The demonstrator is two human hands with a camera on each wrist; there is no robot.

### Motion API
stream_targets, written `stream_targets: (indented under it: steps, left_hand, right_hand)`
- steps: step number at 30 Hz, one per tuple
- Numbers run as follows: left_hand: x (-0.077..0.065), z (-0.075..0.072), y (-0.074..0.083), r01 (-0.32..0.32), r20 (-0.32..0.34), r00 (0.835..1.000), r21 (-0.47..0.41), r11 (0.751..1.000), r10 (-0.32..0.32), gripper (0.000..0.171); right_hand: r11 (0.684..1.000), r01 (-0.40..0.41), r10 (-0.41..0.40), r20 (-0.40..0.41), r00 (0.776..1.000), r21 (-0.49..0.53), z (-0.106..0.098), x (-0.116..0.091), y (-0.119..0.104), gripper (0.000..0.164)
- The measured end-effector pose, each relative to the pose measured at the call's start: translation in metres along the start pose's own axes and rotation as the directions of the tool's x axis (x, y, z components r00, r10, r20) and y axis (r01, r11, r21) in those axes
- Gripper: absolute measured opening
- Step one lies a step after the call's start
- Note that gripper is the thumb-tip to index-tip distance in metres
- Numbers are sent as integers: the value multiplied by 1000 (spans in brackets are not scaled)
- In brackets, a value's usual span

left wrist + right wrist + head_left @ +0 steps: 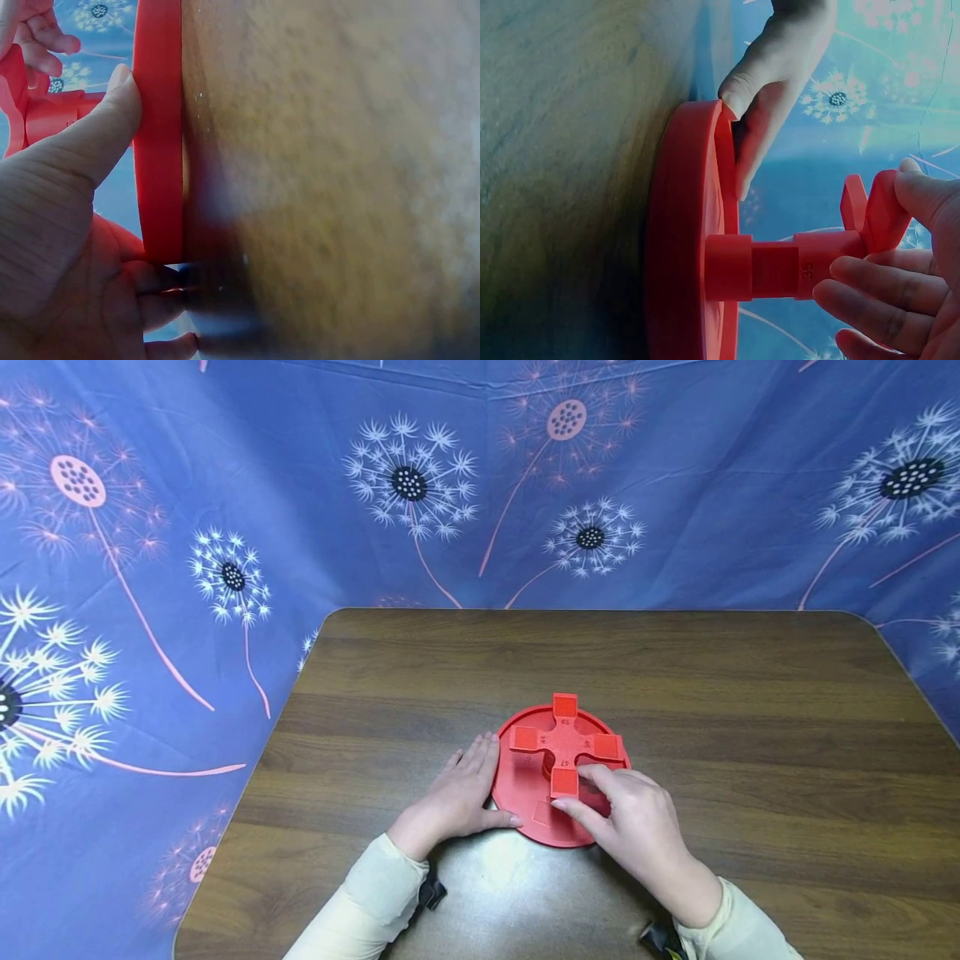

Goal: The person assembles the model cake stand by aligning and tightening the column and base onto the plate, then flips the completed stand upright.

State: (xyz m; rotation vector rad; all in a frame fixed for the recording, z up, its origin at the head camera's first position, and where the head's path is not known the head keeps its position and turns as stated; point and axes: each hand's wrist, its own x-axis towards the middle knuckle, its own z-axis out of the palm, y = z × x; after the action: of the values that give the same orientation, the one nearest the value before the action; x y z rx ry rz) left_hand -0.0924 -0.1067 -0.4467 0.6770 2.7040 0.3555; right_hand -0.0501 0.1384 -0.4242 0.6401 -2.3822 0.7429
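A red round base [517, 785] with a raised rim lies flat on the wooden table. From it rises a stepped red post [772, 268], topped by a red four-armed cross piece [566, 743] with small numbers on its arms and square pads at the ends. My left hand [461, 797] rests against the base's left side, fingers straight along the edge and thumb over the near rim [159, 150]. With thumb and index finger, my right hand [637, 814] pinches the cross piece's near arm; its other fingers lie beside the post in the right wrist view.
The brown wood-grain table [750, 710] extends around the base on all sides. Behind it and to the left hangs a blue cloth [300, 460] printed with dandelions. A dark strap [431, 892] shows at the left wrist.
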Motion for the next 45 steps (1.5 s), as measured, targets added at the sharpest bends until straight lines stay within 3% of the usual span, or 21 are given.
stream_targets:
  steps: [11, 14, 17, 20, 23, 26, 28, 33, 35, 45]
  left_hand:
    - [0, -1, 2, 0, 2, 1000, -4, 1000, 0, 114]
    - [0, -1, 2, 5, 8, 1000, -8, 1000, -5, 115]
    - [0, -1, 2, 12, 10, 1000, -17, 1000, -12, 115]
    - [1, -1, 2, 15, 9, 1000, -16, 1000, -15, 115]
    - [0, -1, 2, 10, 7, 1000, -10, 1000, -10, 115]
    - [1, 0, 1, 3, 1, 1000, -4, 1000, -3, 116]
    - [1, 0, 1, 1, -2, 1000, -3, 1000, -1, 116]
    - [0, 1, 1, 3, -1, 1000, -3, 1000, -3, 116]
    - [0, 1, 1, -2, -6, 1000, -1, 1000, 2, 116]
    - [0, 0, 1, -7, -10, 1000, 15, 1000, 7, 115]
  right_hand:
    - [1000, -21, 21, 15, 1000, 1, -2, -3, 0, 53]
    - [998, -46, 45, 9, 999, 44, -8, -2, 3, 39]
    - [989, -86, 93, -48, 995, 120, -17, 1, 9, 21]
    - [977, -123, 147, -130, 981, 177, -25, 4, 17, 22]
    - [969, -173, 200, -156, 967, 175, -31, 7, 25, 24]
    - [958, -220, 242, -102, 965, 186, -32, 8, 34, 29]
    - [937, -248, 264, -36, 964, 246, -30, 8, 40, 32]
    - [826, -340, 300, 160, 941, 450, -25, 4, 50, 39]
    - [799, -350, 285, 204, 937, 490, -24, 1, 51, 40]
    - [772, -336, 230, 255, 939, 539, -22, -6, 49, 36]
